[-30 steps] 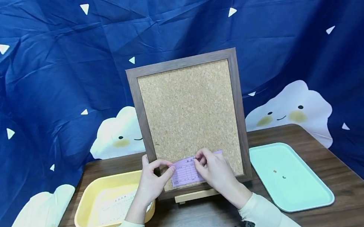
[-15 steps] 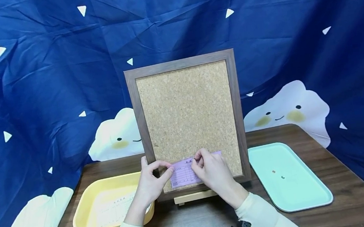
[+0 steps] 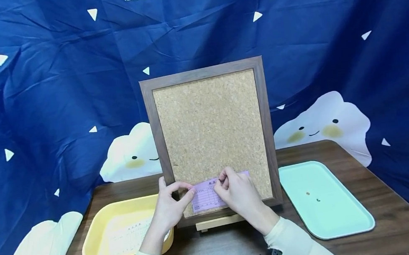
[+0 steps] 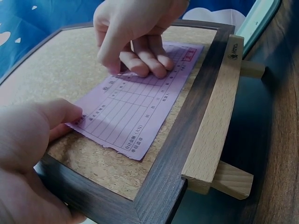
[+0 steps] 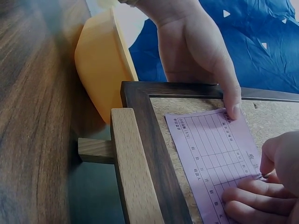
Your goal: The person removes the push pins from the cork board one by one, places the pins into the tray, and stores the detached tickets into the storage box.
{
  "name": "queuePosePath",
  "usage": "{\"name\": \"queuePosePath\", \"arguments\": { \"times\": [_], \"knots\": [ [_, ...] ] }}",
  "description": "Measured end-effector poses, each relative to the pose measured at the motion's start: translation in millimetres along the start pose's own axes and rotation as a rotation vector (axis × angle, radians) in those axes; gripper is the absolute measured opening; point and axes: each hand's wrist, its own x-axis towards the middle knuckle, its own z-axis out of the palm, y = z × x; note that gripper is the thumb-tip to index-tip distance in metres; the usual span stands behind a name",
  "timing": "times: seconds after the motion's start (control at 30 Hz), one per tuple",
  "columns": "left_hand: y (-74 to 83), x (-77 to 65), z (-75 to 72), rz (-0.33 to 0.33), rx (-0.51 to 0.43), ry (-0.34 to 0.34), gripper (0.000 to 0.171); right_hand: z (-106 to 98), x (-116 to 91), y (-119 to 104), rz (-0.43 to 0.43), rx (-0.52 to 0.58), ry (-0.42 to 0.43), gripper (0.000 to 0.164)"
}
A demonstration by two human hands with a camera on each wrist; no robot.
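A purple printed receipt slip (image 3: 205,197) lies against the lower part of a framed cork board (image 3: 211,122). At the slip's upper left corner, the thumb and index finger of my left hand (image 3: 168,205) pinch the paper. Behind the board's left edge, the other left fingers are partly hidden. My right hand (image 3: 241,191) is at the slip's top edge, its thumb and index finger pinching a small dark metal pin (image 5: 264,176) against the paper. The remaining right fingers (image 4: 149,60) rest on the slip's printed face and cover part of it.
A wooden easel ledge (image 3: 219,221) supports the board. On the left, a yellow tray (image 3: 98,223) holds printed papers. A mint-green tray (image 3: 335,213) on the right bears a couple of tiny items. Behind the table (image 3: 371,192) hangs a blue cloth (image 3: 197,27).
The head view has shifted slightly. Both hands keep their places at the slip, with only a slight movement of the right fingertips.
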Motion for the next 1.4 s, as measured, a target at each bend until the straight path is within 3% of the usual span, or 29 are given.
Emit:
{"name": "queuePosePath", "arguments": {
  "times": [1.4],
  "knots": [
    [-0.3, -1.0, 1.8, 0.004, -0.002, 0.02, 0.006, -1.9, -5.5, 4.4, 0.032, 0.133, -0.004, 0.011]
  ]
}}
